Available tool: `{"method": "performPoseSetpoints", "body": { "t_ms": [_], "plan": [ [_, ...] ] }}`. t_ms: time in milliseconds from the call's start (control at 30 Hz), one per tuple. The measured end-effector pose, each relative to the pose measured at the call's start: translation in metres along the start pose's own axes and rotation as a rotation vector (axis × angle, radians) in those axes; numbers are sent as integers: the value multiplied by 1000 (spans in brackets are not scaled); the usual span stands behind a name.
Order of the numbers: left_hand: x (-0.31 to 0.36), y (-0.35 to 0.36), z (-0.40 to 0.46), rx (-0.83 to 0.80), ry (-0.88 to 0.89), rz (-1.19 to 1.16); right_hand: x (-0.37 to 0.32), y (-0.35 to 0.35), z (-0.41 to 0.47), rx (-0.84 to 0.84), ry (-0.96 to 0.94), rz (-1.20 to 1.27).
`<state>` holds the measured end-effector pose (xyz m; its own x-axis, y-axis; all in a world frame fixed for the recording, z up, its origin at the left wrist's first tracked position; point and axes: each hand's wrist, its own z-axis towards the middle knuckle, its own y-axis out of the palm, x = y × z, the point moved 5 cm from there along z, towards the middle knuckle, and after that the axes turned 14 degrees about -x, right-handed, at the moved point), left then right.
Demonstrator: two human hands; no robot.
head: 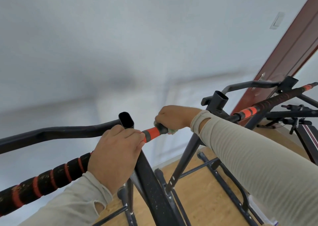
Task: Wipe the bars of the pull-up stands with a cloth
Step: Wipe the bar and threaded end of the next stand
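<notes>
Two black pull-up stands stand side by side. The near stand's bar [51,177] is wrapped in black foam with orange stripes and ends in an orange tip [152,133]. My left hand [115,155] grips this bar beside the stand's open-topped upright [126,120]. My right hand [170,117] holds a greenish cloth [172,131] wrapped round the bar's end; only a small edge of the cloth shows under the fingers. The second stand's bar [268,103] runs to the right.
A black curved handle [51,134] reaches left from the near upright. The stands' legs [215,177] cross over a wooden floor [197,205]. A brown door [290,53] and a light switch [277,21] are on the white wall at right. More dark equipment [296,117] sits behind.
</notes>
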<state>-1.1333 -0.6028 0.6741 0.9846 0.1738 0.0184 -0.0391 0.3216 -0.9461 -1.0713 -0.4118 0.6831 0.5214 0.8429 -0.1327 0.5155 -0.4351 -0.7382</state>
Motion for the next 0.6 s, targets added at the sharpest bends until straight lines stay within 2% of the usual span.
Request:
{"method": "performPoseSetpoints", "body": {
  "t_ms": [167, 367, 400, 500, 600],
  "plan": [
    [-1, 2, 1, 7, 6, -13, 29, -6, -21, 160, 14, 70],
    [-3, 4, 1, -27, 12, 2, 75, -21, -38, 223, 275, -284],
    [-3, 4, 0, -31, 10, 1, 80, -20, -41, 255, 274, -265],
    [-4, 4, 0, -32, 11, 5, 79, -8, -49, 346, 128, -119],
    [-3, 4, 0, -22, 11, -5, 48, 12, -47, 487, -50, 63]
  ]
}}
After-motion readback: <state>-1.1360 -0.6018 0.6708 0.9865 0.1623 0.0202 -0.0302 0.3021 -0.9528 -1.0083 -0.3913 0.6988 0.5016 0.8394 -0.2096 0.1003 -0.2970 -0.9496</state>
